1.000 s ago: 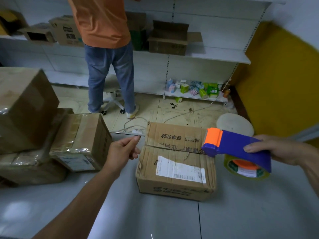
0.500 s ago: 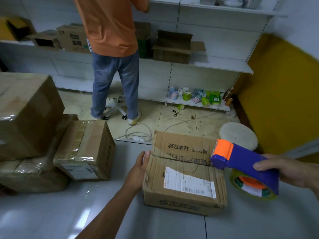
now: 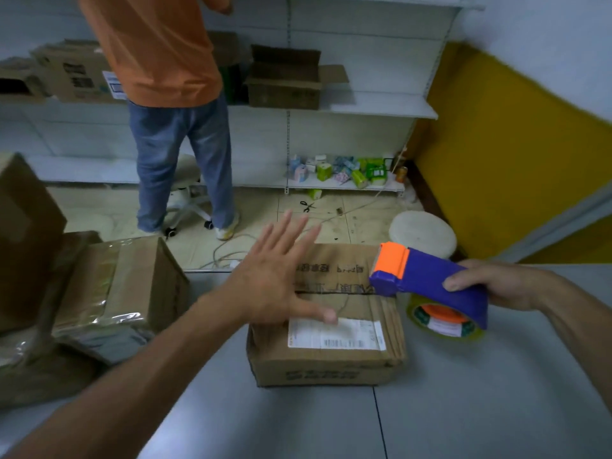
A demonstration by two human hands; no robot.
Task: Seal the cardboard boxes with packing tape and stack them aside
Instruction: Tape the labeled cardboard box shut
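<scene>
A cardboard box (image 3: 331,359) with a white shipping label lies on the grey table (image 3: 463,409), its top flaps closed along a centre seam. My left hand (image 3: 278,276) is spread flat, fingers straight, over the box's left top; whether it touches is unclear. My right hand (image 3: 496,286) grips a purple tape dispenser (image 3: 430,279) with an orange head and a roll of clear tape. The dispenser's head sits at the right end of the seam.
Several taped boxes (image 3: 126,293) are stacked at the table's left. A person in an orange shirt (image 3: 172,94) stands at white shelves (image 3: 364,104) holding open cartons. A round stool (image 3: 424,233), scissors and cables lie on the floor beyond the table.
My left hand moved from the box's left edge up over its top and spread its fingers. The dispenser came down closer to the right end of the seam.
</scene>
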